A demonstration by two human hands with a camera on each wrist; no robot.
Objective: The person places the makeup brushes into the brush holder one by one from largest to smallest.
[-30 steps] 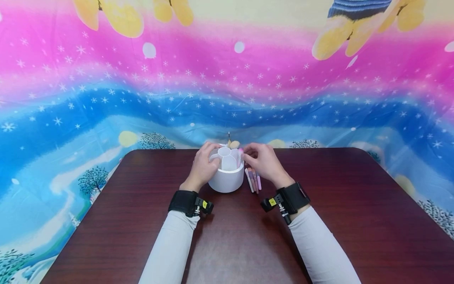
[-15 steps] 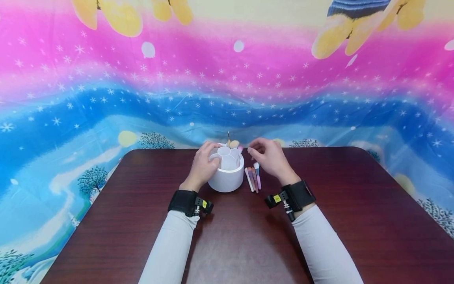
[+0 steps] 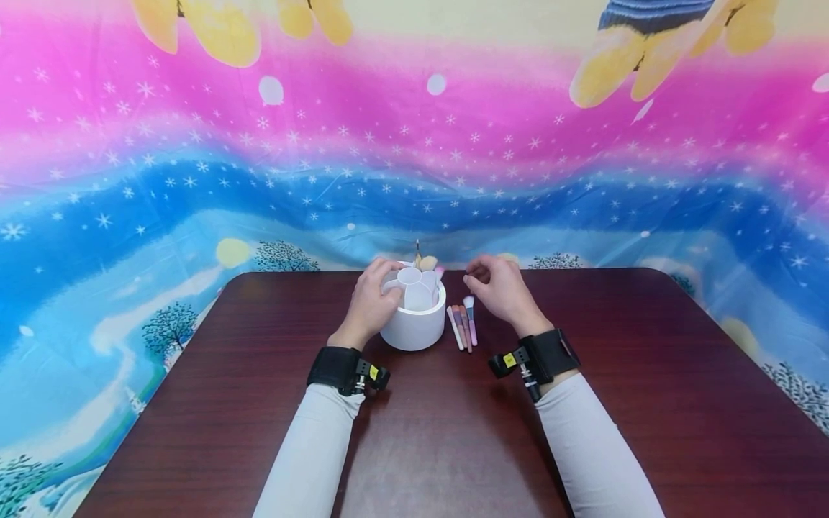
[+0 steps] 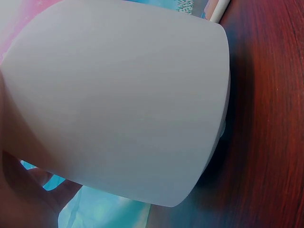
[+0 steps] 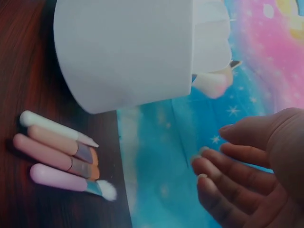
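A round white brush holder with petal-shaped compartments stands upright on the table. My left hand grips it at the left of its rim, thumb toward the front. In the left wrist view the holder's smooth wall fills most of the picture. Makeup brushes stick up from the back of the holder, and a pink-tipped brush leans out at its right side. To the right of the holder, my right hand hovers with loosely bent fingers and nothing in them, above several makeup brushes lying on the table.
The loose brushes lie side by side: a white-handled one, brownish-pink ones and a lilac one with a white tip. Behind the dark wooden table hangs a colourful snowflake-patterned cloth.
My right hand has come away from the pink-tipped brush in the holder and moved right, uncovering the white brush tip on the table. The left hand and the holder have stayed put.
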